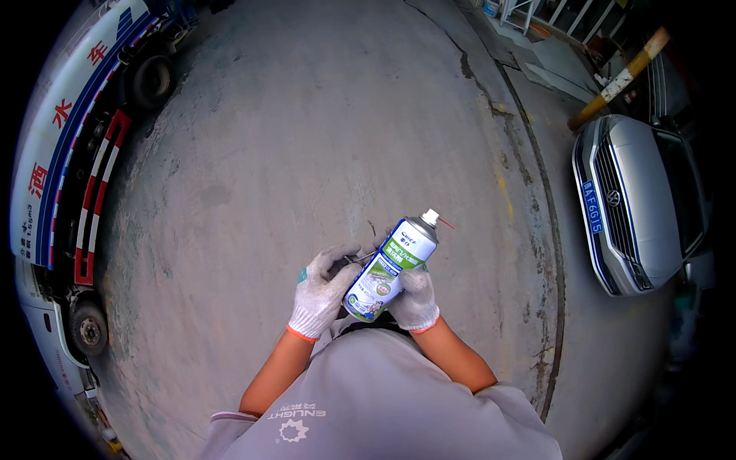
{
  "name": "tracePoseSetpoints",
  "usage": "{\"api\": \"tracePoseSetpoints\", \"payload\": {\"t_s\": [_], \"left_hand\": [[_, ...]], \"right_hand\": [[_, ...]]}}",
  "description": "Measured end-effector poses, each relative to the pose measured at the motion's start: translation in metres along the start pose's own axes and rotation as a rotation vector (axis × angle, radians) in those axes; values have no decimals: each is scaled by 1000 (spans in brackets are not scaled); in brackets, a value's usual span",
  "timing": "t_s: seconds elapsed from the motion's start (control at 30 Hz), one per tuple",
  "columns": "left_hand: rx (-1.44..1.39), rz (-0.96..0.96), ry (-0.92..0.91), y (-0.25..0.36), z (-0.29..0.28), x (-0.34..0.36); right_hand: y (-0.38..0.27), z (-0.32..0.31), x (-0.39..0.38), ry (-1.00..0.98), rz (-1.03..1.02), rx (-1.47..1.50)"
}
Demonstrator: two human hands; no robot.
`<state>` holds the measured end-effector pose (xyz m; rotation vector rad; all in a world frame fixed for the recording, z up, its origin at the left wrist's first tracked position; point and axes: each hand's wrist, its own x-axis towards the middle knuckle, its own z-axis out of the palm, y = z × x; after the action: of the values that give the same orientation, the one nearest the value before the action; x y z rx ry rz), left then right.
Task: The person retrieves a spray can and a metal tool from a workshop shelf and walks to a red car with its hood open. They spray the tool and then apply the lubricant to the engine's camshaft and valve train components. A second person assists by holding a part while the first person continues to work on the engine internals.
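Note:
Near the bottom centre, my right hand, in a white work glove with an orange cuff, grips a white, blue and green spray can. The can leans to the right and has a white nozzle with a thin red straw sticking out to the right. My left hand, gloved the same way, is beside the can with its fingers curled round a small metal piece, partly hidden by the fingers and too small to make out.
A white and blue tanker truck with red-and-white side bars stands along the left. A silver car is at the right, near a yellow-and-white post. Concrete ground with a long dark groove lies between them. A white metal frame stands at the upper right.

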<state>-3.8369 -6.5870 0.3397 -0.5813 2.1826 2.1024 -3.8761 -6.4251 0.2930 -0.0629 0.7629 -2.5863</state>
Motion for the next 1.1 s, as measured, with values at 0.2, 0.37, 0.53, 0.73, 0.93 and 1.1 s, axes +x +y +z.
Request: {"api": "tracePoseSetpoints", "payload": {"t_s": [0.2, 0.37, 0.53, 0.73, 0.93, 1.1], "left_hand": [[-290, -73, -1, 40, -20, 146], [-704, -69, 4, 55, -19, 264], [-736, -19, 33, 93, -34, 405], [-313, 29, -104, 161, -52, 550], [-136, -5, -89, 186, -61, 714], [-383, -32, -30, 219, -73, 833]], "right_hand": [[-27, 3, 166, -34, 123, 118], [-48, 0, 286, -97, 116, 88], [-53, -19, 414, -87, 135, 81], [-78, -10, 554, 10, 17, 152], [-84, -35, 711, 33, -65, 42], [-107, -37, 848, -52, 76, 93]]}}
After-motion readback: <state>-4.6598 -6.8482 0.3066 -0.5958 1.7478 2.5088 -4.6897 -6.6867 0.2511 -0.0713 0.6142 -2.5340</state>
